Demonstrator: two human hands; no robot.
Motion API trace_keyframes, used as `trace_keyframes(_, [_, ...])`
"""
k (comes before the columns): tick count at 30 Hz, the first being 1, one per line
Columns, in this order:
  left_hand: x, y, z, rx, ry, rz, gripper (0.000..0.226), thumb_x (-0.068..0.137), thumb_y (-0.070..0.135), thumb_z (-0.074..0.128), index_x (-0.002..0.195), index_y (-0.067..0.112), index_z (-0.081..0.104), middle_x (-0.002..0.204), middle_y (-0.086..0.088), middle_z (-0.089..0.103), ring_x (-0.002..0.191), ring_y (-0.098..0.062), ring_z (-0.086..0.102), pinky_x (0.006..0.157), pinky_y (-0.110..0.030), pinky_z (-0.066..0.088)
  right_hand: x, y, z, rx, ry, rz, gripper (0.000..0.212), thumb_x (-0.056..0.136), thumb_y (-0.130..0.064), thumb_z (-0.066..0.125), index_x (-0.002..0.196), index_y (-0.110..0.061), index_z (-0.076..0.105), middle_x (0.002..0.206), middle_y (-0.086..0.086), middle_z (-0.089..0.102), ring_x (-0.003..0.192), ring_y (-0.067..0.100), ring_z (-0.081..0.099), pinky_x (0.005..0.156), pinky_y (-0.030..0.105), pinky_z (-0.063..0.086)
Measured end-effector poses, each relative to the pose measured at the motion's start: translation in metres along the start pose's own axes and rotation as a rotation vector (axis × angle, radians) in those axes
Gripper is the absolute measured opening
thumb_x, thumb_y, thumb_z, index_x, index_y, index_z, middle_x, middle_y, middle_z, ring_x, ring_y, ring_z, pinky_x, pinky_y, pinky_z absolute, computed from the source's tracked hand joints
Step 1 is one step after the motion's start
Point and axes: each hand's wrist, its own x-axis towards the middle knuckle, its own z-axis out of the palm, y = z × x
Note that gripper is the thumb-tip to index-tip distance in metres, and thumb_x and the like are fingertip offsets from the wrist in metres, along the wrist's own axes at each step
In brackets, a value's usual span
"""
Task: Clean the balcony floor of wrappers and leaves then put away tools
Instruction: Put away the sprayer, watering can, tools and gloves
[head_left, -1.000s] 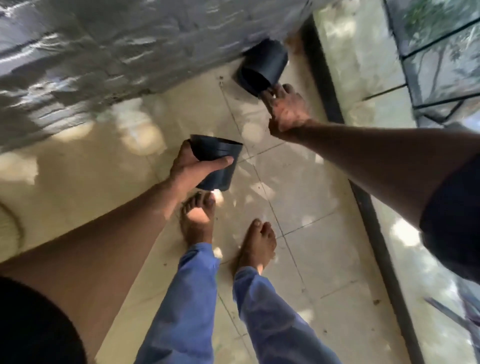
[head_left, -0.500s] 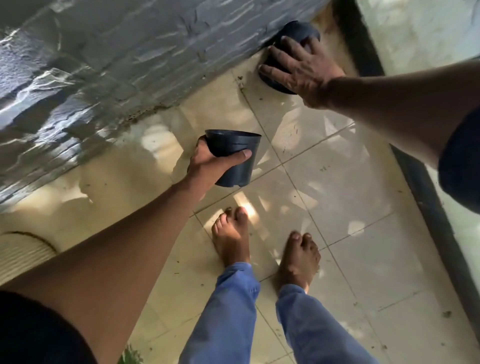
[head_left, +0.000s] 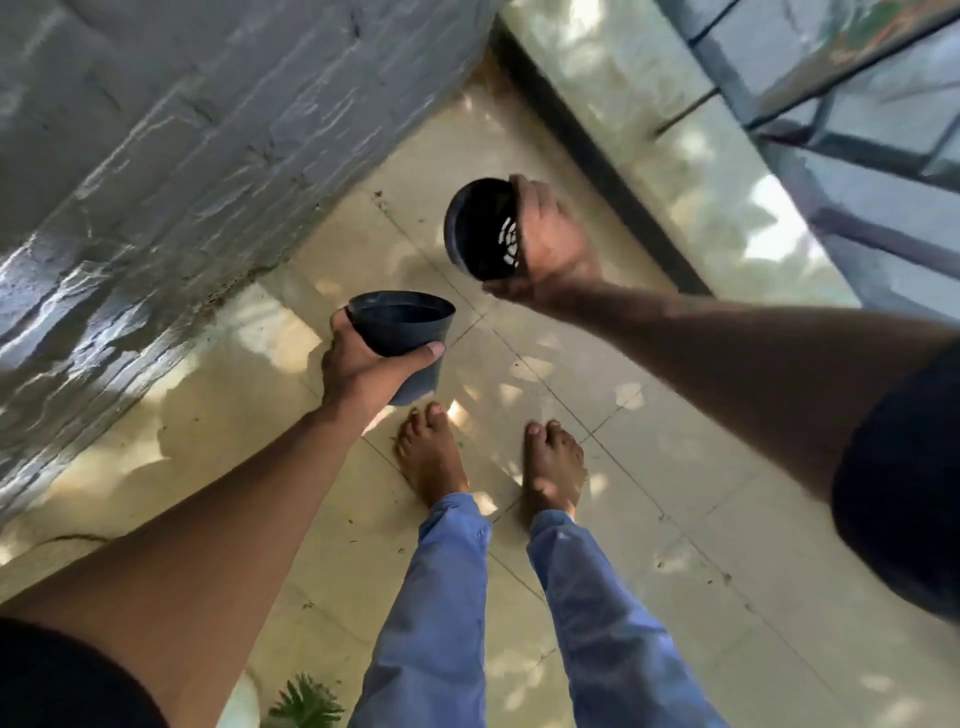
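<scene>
Our right hand (head_left: 550, 244) has lifted the second black pot (head_left: 480, 228) off the tiled floor (head_left: 675, 467), gripping its base, mouth tipped sideways. Our left hand (head_left: 363, 364) still wraps the upright first pot (head_left: 400, 332). Right fingers are hidden behind the pot.

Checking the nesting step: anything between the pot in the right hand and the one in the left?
Nothing visible. The right hand holds its tilted pot above and right of the upright pot in the left hand; only open air between them.
</scene>
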Motion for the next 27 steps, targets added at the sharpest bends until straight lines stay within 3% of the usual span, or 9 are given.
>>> trace_keyframes(3, [-0.027,0.013,-0.007,0.12,-0.037,0.097,0.126,0.046,0.059,0.093,0.147,0.026,0.026,0.144,-0.002,0.052,0.133,-0.03,0.051,0.11,-0.045,0.045,0.007,0.016,-0.026,0.251,-0.048,0.059,0.022,0.099,-0.04,0.041,0.117,-0.03,0.047,0.12,0.003,0.054,0.108,0.032,0.059,0.091,0.04,0.049])
trace_keyframes(4, [-0.038,0.022,-0.01,0.162,-0.03,0.13,0.125,0.051,0.055,0.095,0.149,0.026,0.023,0.145,-0.002,0.052,0.133,-0.03,0.051,0.11,-0.045,0.045,-0.008,0.015,-0.037,0.181,-0.011,-0.005,0.024,0.099,-0.042,0.037,0.115,-0.028,0.047,0.119,0.005,0.055,0.111,0.034,0.059,0.092,0.04,0.047])
trace_keyframes(7, [-0.062,0.04,-0.014,0.255,-0.016,0.217,0.129,0.054,0.057,0.094,0.153,0.029,0.016,0.148,-0.003,0.052,0.132,-0.032,0.053,0.108,-0.047,0.045,-0.081,-0.063,-0.165,0.212,-0.122,-0.097,0.078,0.079,-0.066,0.019,0.132,-0.019,0.052,0.135,0.012,0.052,0.13,0.035,0.048,0.101,0.038,0.035])
trace_keyframes(8, [-0.069,0.046,-0.014,0.299,-0.019,0.242,0.131,0.054,0.057,0.094,0.154,0.03,0.014,0.148,-0.004,0.051,0.132,-0.033,0.053,0.108,-0.048,0.045,-0.088,-0.078,-0.203,0.309,-0.055,-0.12,0.09,0.077,-0.069,0.03,0.145,-0.012,0.043,0.141,0.014,0.046,0.132,0.034,0.044,0.104,0.037,0.035])
trace_keyframes(10, [-0.085,0.061,-0.014,0.347,-0.012,0.314,0.129,0.057,0.054,0.094,0.154,0.031,0.013,0.149,-0.007,0.051,0.132,-0.035,0.052,0.108,-0.048,0.044,-0.1,-0.094,-0.27,0.456,0.233,-0.2,0.114,0.07,-0.06,0.078,0.158,-0.014,0.02,0.145,0.013,0.038,0.131,0.033,0.044,0.106,0.038,0.042])
trace_keyframes(12, [-0.101,0.075,-0.01,0.392,-0.013,0.368,0.124,0.057,0.055,0.093,0.152,0.033,0.016,0.146,-0.008,0.053,0.131,-0.038,0.053,0.107,-0.048,0.045,-0.111,-0.085,-0.279,0.565,0.3,-0.164,0.13,0.061,-0.052,0.093,0.159,-0.018,0.014,0.143,0.012,0.035,0.13,0.033,0.045,0.106,0.039,0.046])
trace_keyframes(18, [-0.142,0.093,0.015,0.504,-0.063,0.537,0.115,0.05,0.064,0.091,0.144,0.035,0.031,0.131,-0.005,0.065,0.121,-0.034,0.061,0.097,-0.041,0.049,-0.148,-0.037,-0.265,0.776,0.393,0.063,0.117,0.059,-0.05,0.095,0.147,-0.015,0.028,0.136,0.014,0.038,0.122,0.032,0.049,0.104,0.041,0.051])
trace_keyframes(24, [-0.172,0.081,0.067,0.568,-0.137,0.6,0.119,0.041,0.075,0.087,0.141,0.029,0.04,0.124,-0.004,0.065,0.119,-0.029,0.062,0.1,-0.04,0.053,-0.173,0.028,-0.234,0.915,0.521,0.125,0.109,0.053,-0.053,0.094,0.139,-0.015,0.039,0.133,0.006,0.046,0.119,0.012,0.045,0.101,0.025,0.046])
trace_keyframes(27, [-0.193,0.054,0.104,0.586,-0.133,0.649,0.115,0.043,0.075,0.086,0.139,0.031,0.041,0.125,-0.005,0.062,0.119,-0.03,0.06,0.099,-0.041,0.052,-0.191,0.075,-0.206,0.94,0.567,0.187,0.107,0.052,-0.054,0.094,0.137,-0.013,0.042,0.128,0.005,0.052,0.118,0.018,0.051,0.098,0.033,0.05])
